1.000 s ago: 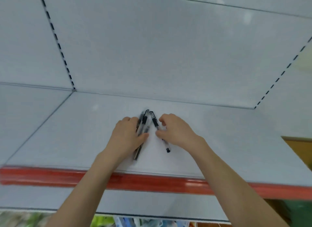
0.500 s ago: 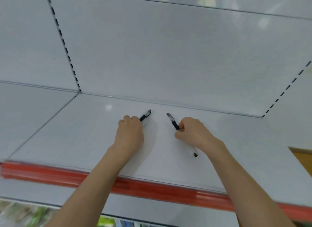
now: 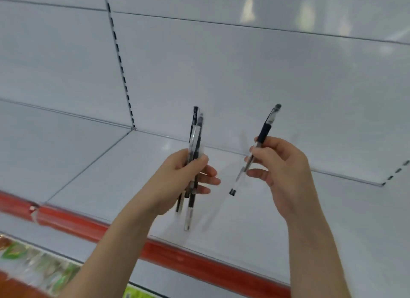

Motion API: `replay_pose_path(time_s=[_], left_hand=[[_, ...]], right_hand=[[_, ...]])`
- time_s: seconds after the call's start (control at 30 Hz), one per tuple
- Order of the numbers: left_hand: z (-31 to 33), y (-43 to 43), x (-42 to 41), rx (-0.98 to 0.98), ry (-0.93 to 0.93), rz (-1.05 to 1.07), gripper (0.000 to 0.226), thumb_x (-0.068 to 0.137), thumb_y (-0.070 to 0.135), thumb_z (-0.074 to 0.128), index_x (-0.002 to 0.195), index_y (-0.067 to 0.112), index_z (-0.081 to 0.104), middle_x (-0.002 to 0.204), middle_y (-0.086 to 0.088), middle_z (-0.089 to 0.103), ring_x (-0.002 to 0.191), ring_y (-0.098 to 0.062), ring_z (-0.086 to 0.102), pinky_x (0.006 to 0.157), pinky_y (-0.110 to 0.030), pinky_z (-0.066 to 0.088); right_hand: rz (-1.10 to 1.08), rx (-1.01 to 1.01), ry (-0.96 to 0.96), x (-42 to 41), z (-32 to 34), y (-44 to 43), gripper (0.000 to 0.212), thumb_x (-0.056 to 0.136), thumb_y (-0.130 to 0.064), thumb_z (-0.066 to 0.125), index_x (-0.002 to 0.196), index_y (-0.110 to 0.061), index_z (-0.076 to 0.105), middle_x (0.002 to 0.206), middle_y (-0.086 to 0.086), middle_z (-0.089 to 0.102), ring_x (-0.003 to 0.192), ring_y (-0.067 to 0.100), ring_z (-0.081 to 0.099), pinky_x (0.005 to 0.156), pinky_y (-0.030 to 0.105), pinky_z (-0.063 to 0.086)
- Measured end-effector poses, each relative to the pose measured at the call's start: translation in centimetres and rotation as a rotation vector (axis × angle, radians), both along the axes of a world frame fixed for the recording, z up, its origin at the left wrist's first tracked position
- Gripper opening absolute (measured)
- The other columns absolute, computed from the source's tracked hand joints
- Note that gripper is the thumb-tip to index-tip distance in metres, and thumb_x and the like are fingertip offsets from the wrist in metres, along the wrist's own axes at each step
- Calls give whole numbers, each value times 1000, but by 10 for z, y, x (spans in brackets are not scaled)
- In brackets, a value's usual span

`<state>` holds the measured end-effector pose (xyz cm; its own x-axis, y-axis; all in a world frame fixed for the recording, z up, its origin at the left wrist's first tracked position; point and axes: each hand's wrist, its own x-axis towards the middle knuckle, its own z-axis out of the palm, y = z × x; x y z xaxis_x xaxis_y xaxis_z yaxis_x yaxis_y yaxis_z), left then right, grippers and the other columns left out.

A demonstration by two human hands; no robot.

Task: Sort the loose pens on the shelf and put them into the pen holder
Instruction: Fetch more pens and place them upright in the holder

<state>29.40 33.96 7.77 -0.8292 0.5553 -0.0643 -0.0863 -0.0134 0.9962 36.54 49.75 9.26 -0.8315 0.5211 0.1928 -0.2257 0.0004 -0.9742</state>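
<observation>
Now, from the head view, two hands are raised near the middle of the frame, and both hold pens. The left hand (image 3: 177, 178) grips a bundle of pens (image 3: 195, 133) that stands nearly upright, with the thumb pressed across the front and the fingers wrapped behind. I count at least three pens in it, black and clear barrels overlapping, but blur keeps me from being sure of the number. Their tops rise above the fist and their lower ends stick out below it at uneven lengths.

To its right, and apart from it, the right hand (image 3: 281, 164) pinches a single pen (image 3: 265, 131) between thumb and fingertips. This pen is tilted, its dark grip and tip pointing to the upper right and its rear end to the lower left.

Behind and below the hands lies one white shelf (image 3: 111, 175) with a red strip (image 3: 73, 220) along its front edge. A pale back panel (image 3: 221, 75) fills the upper frame. It is crossed by one slotted upright (image 3: 121, 60) in the upper left, and a second slotted line (image 3: 397, 171) shows at the right edge. Blurred green packaging (image 3: 33, 260) sits in the lower left corner. Both forearms cover part of the shelf front.

Half a second ago both hands were down on the shelf, each closed over its pens. They have since lifted into the air, and no pen is left lying on the shelf.
</observation>
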Motion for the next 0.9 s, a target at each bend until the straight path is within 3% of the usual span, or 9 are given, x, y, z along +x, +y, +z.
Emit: replay_pose_path(time_s=[0.13,0.33,0.5,0.77,0.9], left_hand=[[6,-23,21,80,-13,107,18,92,20,46,96,5,55,78,-7,72,72,-21,71,58,-26,58],[-5,-94,27,-88,157,292,17,91,19,50,94,2,53,62,4,60,51,-11,52,50,-21,44],[-17,-166,41,-143,166,388,26,91,19,51,85,-7,50,59,-4,55,51,-17,47,48,-21,42],[-42,-314,31,-121,-18,686,19,91,23,50,101,8,54,72,-5,67,53,-13,64,49,-22,52],[-55,-424,18,-52,-78,853,26,90,27,52,98,3,52,66,-7,59,45,-11,56,44,-19,47]], right_hand=[[180,-26,-5,-28,-6,-44,12,83,-2,59,91,-9,64,68,-4,63,66,11,64,57,21,51],[440,-27,-51,-57,-21,-114,9,84,-6,61,89,-12,65,69,-5,68,68,9,66,59,21,52],[466,-19,-45,-72,-21,-175,23,88,-21,60,110,-16,58,83,5,71,63,13,68,57,21,53],[567,-6,-27,-105,-31,-321,15,89,-16,59,104,-19,58,80,1,72,58,15,69,53,18,52],[599,2,-8,-138,-35,-418,10,91,-14,55,95,-23,53,72,-5,72,58,17,69,51,20,51]])
